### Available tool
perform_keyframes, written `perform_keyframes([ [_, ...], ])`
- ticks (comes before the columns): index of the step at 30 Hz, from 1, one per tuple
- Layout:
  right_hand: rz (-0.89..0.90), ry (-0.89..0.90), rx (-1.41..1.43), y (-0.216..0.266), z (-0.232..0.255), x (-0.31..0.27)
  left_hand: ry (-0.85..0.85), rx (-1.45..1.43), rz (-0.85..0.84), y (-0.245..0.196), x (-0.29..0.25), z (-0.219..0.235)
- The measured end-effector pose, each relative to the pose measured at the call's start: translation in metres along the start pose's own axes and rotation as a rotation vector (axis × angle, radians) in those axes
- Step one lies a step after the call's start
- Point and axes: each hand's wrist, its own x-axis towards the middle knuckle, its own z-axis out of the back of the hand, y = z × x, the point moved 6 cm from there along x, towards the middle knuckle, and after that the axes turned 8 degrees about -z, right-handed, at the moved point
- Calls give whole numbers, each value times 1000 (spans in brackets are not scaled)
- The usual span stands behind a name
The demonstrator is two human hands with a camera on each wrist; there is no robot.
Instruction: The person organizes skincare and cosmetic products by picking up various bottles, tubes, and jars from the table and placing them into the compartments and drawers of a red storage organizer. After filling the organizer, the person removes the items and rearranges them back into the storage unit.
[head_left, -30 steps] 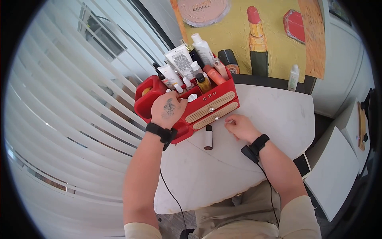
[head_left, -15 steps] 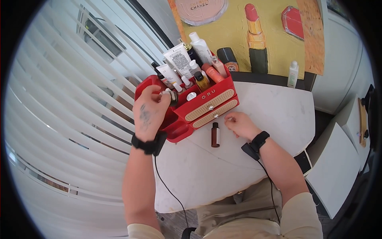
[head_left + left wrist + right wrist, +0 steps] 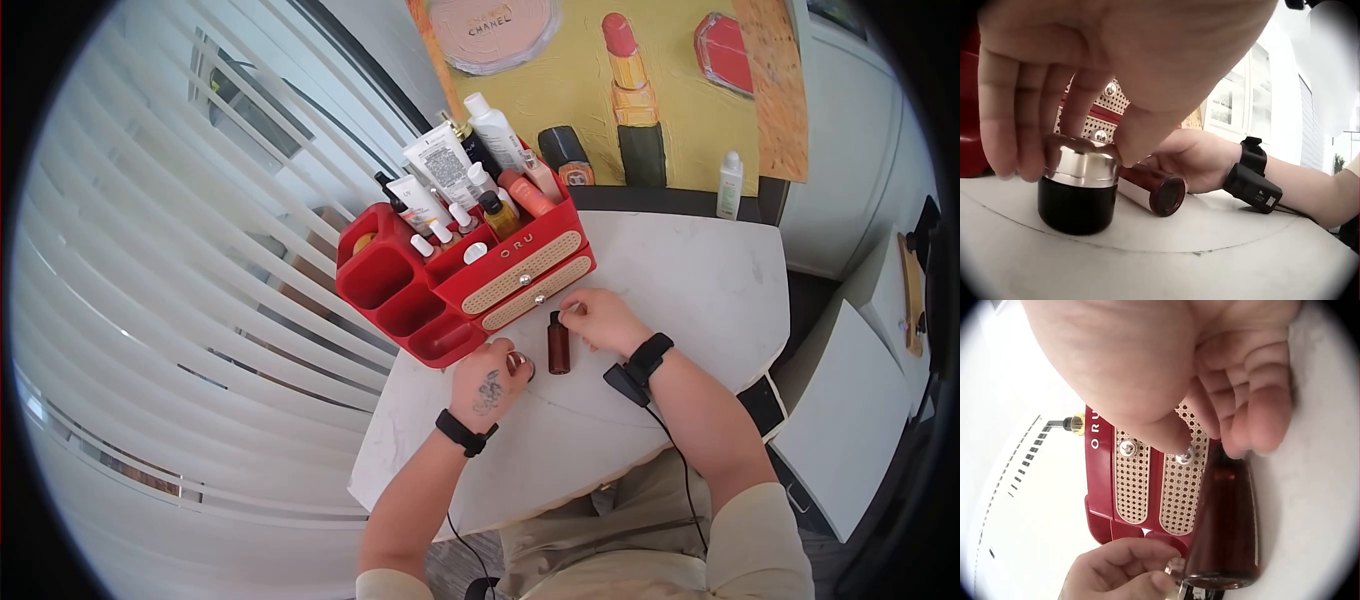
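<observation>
So the left hand (image 3: 490, 383) is just below the middle of the head view, gripping a small jar (image 3: 1079, 190) by its shiny silver lid (image 3: 1085, 166), fingers and thumb curled round it. In the left wrist view the jar's black base (image 3: 1077, 208) is upright on the white marble-look table (image 3: 690, 290).

Just beside it, near the middle of the head view, a brown bottle (image 3: 559, 350) is lying on its side. Its dark cap (image 3: 556, 319) points up toward the red organizer (image 3: 372, 278), and there's a white label (image 3: 1134, 193) along one side.

The right hand (image 3: 608, 322) is right of the bottle, bent fingers right by the cap. Honestly can't tell if it's pinching the cap or just lying against it, the fingers hide that bit.

The organizer sits at an angle upper left of the hands, with ORU on the front and two woven-look drawers (image 3: 524, 272) with round knobs. Its back part is packed: a white tube with a printed label (image 3: 441, 160), a white bottle (image 3: 494, 130), a coral tube (image 3: 527, 193) and some little white-capped bottles (image 3: 441, 234).

Upper right, a small white-capped bottle (image 3: 730, 186) stands by the makeup painting (image 3: 580, 90).
</observation>
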Motion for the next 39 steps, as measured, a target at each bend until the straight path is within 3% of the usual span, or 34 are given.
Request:
perform_keyframes([
  [5,45,29,-92,-3,-5,3,21,-101,52,-9,3,0],
  [7,212,-7,-186,-4,-8,6,34,-168,67,-9,3,0],
  [10,234,2,-212,-2,-9,5,14,-173,93,-7,2,5],
  [18,143,-42,-216,-1,-5,1,-433,-48,-205,-29,62,103],
  [19,151,-48,-207,-2,-5,2,-408,-95,-131,-31,75,110],
  [24,133,-67,-166,-1,-1,1,-296,60,-166,-36,132,111],
  [28,191,-171,-161,1,5,0,-237,41,-73,-39,143,107],
  [35,218,-219,-158,0,6,3,-226,-71,-82,-20,150,91],
  [37,203,-219,-143,-1,9,2,-377,-130,-98,-16,143,96],
  [39,205,-229,-149,-2,11,2,-499,-324,5,-13,129,110],
])
